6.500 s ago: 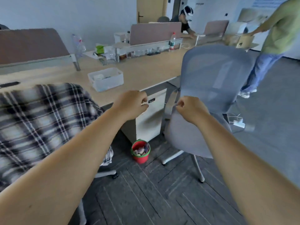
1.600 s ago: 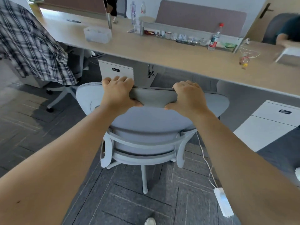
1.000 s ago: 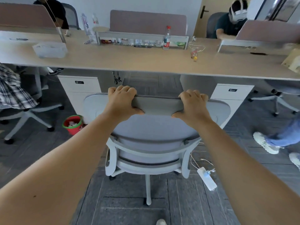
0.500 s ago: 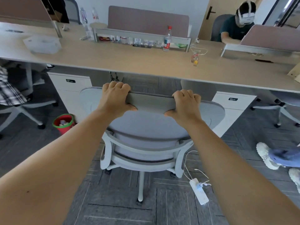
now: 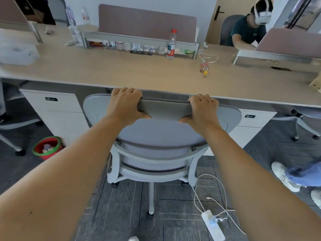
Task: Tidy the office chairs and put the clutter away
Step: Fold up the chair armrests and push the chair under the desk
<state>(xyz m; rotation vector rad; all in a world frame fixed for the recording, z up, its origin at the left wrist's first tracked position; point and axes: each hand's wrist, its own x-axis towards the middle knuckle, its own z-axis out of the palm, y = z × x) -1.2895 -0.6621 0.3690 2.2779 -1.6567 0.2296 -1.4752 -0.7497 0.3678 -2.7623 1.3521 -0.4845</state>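
Note:
A grey mesh office chair (image 5: 161, 133) stands in front of me, its back toward me and its top edge right at the front edge of the long wooden desk (image 5: 132, 73). My left hand (image 5: 124, 105) grips the top of the backrest on the left, fingers curled over it. My right hand (image 5: 202, 110) grips the same top edge on the right. The chair's seat is hidden below the backrest, between two white drawer cabinets (image 5: 57, 112). On the desk lie a water bottle (image 5: 171, 45), a small bottle on its side (image 5: 205, 67) and a clear plastic box (image 5: 17, 53).
A red bin with a green rim (image 5: 46, 147) sits on the floor left. A white power strip with cables (image 5: 212, 226) lies right of the chair base. Another person's shoes (image 5: 284, 176) are at right. A person with a headset sits at the far desk (image 5: 248, 30). Other chairs flank both sides.
I went from beside the chair to behind it and took its backrest top in both hands. Over the last second the chair has rolled forward, its top now at the desk edge.

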